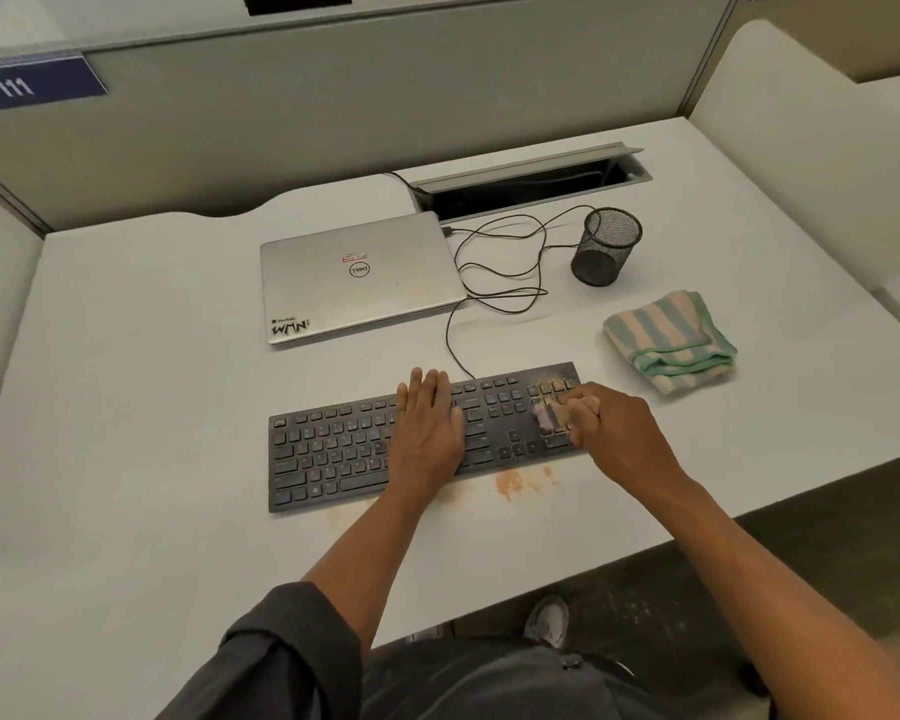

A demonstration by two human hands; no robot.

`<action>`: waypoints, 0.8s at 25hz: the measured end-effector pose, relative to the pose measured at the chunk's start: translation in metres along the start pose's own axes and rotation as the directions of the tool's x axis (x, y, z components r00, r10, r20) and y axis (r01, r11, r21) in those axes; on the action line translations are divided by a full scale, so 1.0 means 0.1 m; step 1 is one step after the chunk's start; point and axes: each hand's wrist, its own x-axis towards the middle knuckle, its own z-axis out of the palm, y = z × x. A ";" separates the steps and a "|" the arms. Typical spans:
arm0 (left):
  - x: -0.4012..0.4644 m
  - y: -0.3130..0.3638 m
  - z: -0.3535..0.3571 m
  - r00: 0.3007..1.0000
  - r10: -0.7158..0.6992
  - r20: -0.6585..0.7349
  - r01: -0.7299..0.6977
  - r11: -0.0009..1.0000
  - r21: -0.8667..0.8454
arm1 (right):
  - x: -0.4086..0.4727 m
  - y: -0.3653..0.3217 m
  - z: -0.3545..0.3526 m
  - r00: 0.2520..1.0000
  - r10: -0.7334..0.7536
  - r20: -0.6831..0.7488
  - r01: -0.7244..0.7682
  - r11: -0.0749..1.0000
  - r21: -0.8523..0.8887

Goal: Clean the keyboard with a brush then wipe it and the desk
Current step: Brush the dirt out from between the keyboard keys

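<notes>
Grey cubicle partitions (333, 111), dark speckled carpet (661, 605), blue "111" sign (27, 85)

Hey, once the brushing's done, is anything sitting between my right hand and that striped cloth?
Nothing visible. The right hand grips the brush at the keyboard's right end, and the striped cloth lies just beyond on bare desk. The cable runs further left.

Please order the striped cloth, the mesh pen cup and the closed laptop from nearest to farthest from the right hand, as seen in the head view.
Measured from the right hand, which holds the brush on the keyboard's right end:
1. Striped cloth, just beyond the hand and to its right.
2. Mesh pen cup, farther back, near the cable slot.
3. Closed laptop, back and to the left, farthest by its middle.
</notes>
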 end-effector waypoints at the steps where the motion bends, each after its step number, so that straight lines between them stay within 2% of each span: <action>1: 0.00 0.03 0.02 1.000 0.002 -0.003 -0.002 1.000 0.003 | 0.05 -0.02 -0.02 1.000 0.023 0.005 -0.023 0.998 0.057; 3: 0.01 0.04 0.05 1.000 0.000 -0.011 0.000 1.000 0.016 | 0.16 -0.11 0.01 0.999 0.024 0.028 -0.027 0.992 0.121; 6: 0.01 0.03 0.07 1.000 -0.010 -0.021 0.010 1.000 0.025 | 0.42 -0.22 0.07 0.998 0.030 0.046 -0.035 0.992 0.118; 12: 0.01 0.04 0.09 1.000 -0.014 -0.017 0.015 0.999 0.047 | 0.85 -0.15 -0.19 0.989 0.150 0.009 -0.150 0.988 -0.041; 16: 0.02 0.04 0.09 1.000 -0.023 -0.006 0.024 0.998 0.063 | 0.95 -0.29 -0.16 0.990 0.098 0.105 -0.111 0.985 0.135; 18: 0.02 0.05 0.09 1.000 -0.026 0.000 0.026 0.998 0.063 | 1.00 -0.28 -0.11 0.986 0.093 0.135 -0.107 0.989 0.102; 20: 0.02 0.04 0.09 1.000 -0.025 0.000 0.025 0.998 0.057 | 1.08 -0.21 -0.17 0.988 0.144 0.063 -0.144 0.990 -0.005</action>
